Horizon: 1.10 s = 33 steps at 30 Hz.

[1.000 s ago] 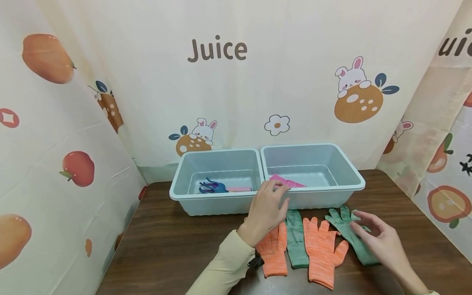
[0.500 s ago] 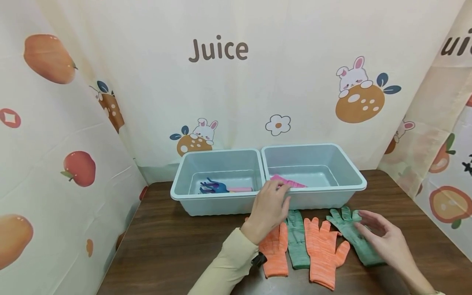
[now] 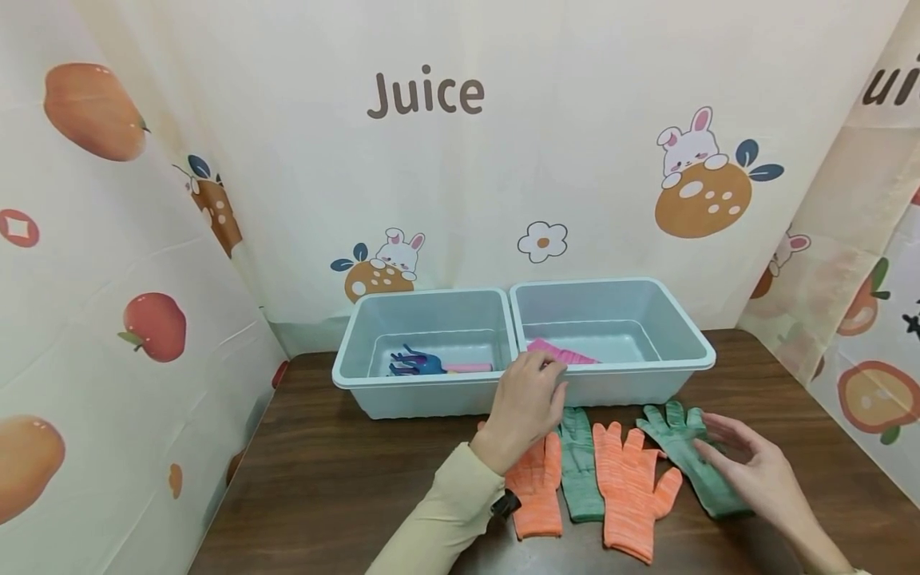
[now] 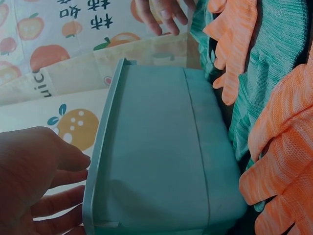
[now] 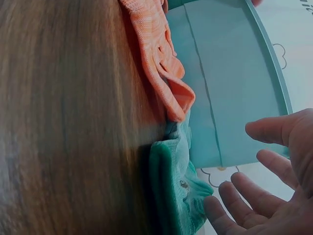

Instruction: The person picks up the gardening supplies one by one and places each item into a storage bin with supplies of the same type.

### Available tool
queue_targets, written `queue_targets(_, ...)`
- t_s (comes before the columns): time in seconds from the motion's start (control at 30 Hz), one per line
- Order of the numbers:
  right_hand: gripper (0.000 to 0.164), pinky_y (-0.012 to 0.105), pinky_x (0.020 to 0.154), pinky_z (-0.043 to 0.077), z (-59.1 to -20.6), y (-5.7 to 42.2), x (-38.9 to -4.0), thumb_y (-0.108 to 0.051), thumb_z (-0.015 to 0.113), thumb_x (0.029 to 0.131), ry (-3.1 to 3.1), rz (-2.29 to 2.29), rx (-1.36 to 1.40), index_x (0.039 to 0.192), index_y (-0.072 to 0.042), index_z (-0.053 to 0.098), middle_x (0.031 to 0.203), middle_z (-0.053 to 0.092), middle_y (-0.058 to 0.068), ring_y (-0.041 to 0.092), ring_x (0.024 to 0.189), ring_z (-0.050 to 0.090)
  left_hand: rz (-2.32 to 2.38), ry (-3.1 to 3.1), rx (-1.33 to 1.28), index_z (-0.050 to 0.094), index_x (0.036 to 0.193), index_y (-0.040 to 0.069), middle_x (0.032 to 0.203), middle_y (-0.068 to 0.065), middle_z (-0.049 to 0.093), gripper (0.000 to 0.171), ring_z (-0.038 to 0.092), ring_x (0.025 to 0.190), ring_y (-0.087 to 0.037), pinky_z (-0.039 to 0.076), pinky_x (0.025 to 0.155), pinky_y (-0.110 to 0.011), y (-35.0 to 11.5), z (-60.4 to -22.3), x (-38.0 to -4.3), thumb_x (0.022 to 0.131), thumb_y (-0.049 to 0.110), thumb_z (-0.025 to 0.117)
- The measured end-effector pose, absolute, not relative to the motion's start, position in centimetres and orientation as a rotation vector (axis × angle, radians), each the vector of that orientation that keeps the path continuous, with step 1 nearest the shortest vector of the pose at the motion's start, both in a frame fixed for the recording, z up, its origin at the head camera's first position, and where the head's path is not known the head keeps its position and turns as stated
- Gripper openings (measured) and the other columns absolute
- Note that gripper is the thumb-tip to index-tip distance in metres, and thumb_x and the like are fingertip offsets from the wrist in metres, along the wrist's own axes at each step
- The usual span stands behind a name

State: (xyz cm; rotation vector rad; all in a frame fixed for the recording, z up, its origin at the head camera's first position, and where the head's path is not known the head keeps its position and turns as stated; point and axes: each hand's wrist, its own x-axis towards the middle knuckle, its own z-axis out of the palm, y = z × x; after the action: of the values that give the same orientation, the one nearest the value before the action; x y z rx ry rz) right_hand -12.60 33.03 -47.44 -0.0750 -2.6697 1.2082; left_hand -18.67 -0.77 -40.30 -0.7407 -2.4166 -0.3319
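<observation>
My left hand [image 3: 525, 395] is at the front rim of the right-hand bin [image 3: 676, 366], near its inner corner. In the left wrist view its fingers [image 4: 58, 203] are loosely bent right at the rim, holding nothing. Behind it in that bin lies a ribbed pink thing [image 3: 564, 353], partly hidden. My right hand [image 3: 755, 471] hovers over a green knit glove [image 3: 690, 459] on the table, its fingers apart and relaxed. Left of that glove lie an orange glove [image 3: 627, 487], a second green glove [image 3: 580, 471] and a second orange glove [image 3: 537, 487], partly covered by my left wrist.
A second pale blue bin [image 3: 424, 399] stands left of the first, touching it. Inside lies a small blue hand rake [image 3: 418, 364] with a pink handle. A printed curtain [image 3: 460, 176] hangs behind the brown wooden table [image 3: 323, 479].
The view shifts slightly, and both hands stay nearly where they were, over the bin rim and the green glove. The gloves and the bins' contents lie as before.
</observation>
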Motion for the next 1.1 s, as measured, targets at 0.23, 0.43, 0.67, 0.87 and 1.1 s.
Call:
queue_targets(0.23, 0.058, 0.008, 0.068, 0.049, -47.4, 33.5, -12.7, -0.037, 0.08, 0.097, -2.753, 1.12, -0.079, 0.142, -0.004, 0.065, 0.126, 0.076, -0.004, -0.029, 0.092, 0.049, -0.304, -2.413, -0.736, 0.081, 0.117, 0.015, 0.114, 0.001, 0.074, 0.02, 0.069, 0.102, -0.014, 0.059, 0.091, -0.026, -0.7, -40.3, -18.6, 0.101, 0.026, 0.074)
queue_targets(0.43, 0.066, 0.017, 0.068, 0.051, -47.3, 34.1, -13.3, -0.042, 0.078, 0.098, -2.871, 1.048, -0.104, 0.146, -0.001, 0.061, 0.142, 0.063, 0.033, -0.019, 0.094, 0.056, -0.297, -2.408, -0.734, 0.081, 0.117, 0.015, 0.115, 0.001, 0.074, 0.021, 0.069, 0.102, -0.014, 0.059, 0.092, -0.025, -0.7, -40.2, -18.6, 0.1, 0.026, 0.075)
queue_targets(0.67, 0.077, 0.045, 0.074, 0.059, -47.9, 34.9, -14.3, -0.049, 0.079, 0.095, -3.052, 0.907, -0.026, 0.144, 0.007, 0.059, 0.127, 0.07, 0.034, 0.046, 0.11, 0.071, -0.29, -2.427, -0.733, 0.08, 0.119, 0.015, 0.116, 0.001, 0.073, 0.022, 0.069, 0.103, -0.014, 0.058, 0.093, -0.025, -0.8, -40.2, -18.6, 0.1, 0.026, 0.075)
queue_targets(0.87, 0.063, 0.048, 0.075, 0.06, -48.7, 34.9, -14.6, -0.039, 0.085, 0.09, -3.031, 0.8, 0.089, 0.13, 0.007, 0.07, 0.13, 0.065, 0.035, 0.039, 0.1, 0.073, -0.286, -2.43, -0.741, 0.08, 0.119, 0.015, 0.116, 0.001, 0.073, 0.023, 0.069, 0.103, -0.014, 0.058, 0.094, -0.024, -0.8, -40.2, -18.7, 0.1, 0.027, 0.075)
queue_targets(1.1, 0.056, 0.04, 0.072, 0.056, -48.8, 35.1, -14.6, -0.039, 0.085, 0.09, -3.036, 0.791, 0.098, 0.126, 0.003, 0.075, 0.124, 0.07, 0.027, 0.032, 0.096, 0.071, -0.308, -2.436, -0.745, 0.08, 0.119, 0.016, 0.115, 0.001, 0.073, 0.022, 0.069, 0.104, -0.014, 0.058, 0.092, -0.025, -0.8, -40.2, -18.6, 0.101, 0.026, 0.074)
